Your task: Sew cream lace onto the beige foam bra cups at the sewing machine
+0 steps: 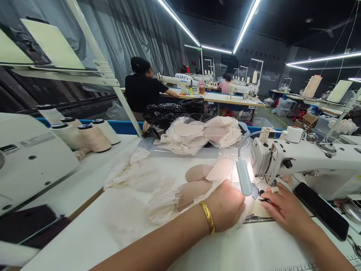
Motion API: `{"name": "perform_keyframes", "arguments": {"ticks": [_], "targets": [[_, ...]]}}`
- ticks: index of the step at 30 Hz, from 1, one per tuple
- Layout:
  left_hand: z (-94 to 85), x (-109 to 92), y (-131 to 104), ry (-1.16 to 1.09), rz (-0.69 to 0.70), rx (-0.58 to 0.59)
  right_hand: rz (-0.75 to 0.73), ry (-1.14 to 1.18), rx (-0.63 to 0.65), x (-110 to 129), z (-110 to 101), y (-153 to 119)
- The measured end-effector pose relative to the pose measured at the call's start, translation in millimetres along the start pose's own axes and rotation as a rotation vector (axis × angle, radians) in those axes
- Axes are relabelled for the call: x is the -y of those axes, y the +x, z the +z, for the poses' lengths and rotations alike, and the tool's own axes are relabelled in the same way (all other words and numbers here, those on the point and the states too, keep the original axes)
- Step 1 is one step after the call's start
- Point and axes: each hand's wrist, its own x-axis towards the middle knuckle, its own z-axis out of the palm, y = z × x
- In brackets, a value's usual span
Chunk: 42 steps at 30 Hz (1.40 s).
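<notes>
My left hand (pixel 225 207), with a gold bracelet at the wrist, is closed on pale sheer fabric (pixel 243 216) beside the sewing machine (pixel 310 156). A lit lamp (pixel 244 177) on a bendy neck partly covers the spot under the needle. To the right of the needle area, my right hand (pixel 286 205) has its fingers bent around a small dark pointed tool (pixel 264 200) with some red on it; its kind is unclear. Beige bra cups (pixel 194 191) and cream lace (pixel 163 199) lie on the table left of my left hand.
More lace-edged cups (pixel 197 133) are piled on a plastic bin behind the table. A black phone (pixel 321 210) lies right of my right hand. Thread cones (pixel 94 137) and another machine (pixel 34 158) stand left. A person in black (pixel 143 88) sits at a machine ahead.
</notes>
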Motion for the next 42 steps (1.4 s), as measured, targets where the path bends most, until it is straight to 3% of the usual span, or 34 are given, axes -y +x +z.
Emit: {"name": "perform_keyframes", "arguments": {"ticks": [2,5,8,15,24,34,42], "targets": [[-2.7,-5.4,-1.2,-0.046,-0.035,0.063,-0.047,0.122,0.074,11.0,6.0,1.9],[-2.9,-9.3,-0.2,-0.158,-0.030,-0.036,-0.101,0.201,0.164,20.3,11.8,4.4],[0.8,-10.7,1.3,-0.183,0.039,-0.065,-0.101,0.179,0.142,19.1,13.8,4.8],[8.5,-10.3,0.3,-0.068,-0.026,0.034,-0.081,0.100,0.111,14.8,17.6,4.6],[8.3,-13.8,1.3,-0.232,-0.094,-0.123,-0.039,-0.012,0.061,8.1,25.4,5.3],[15.5,-22.8,2.6,-0.178,-0.119,-0.250,0.021,-0.082,0.050,8.7,27.5,7.6],[22.3,-30.3,7.4,-0.216,-0.124,-0.446,0.001,-0.116,0.020,9.5,24.9,9.9]]}}
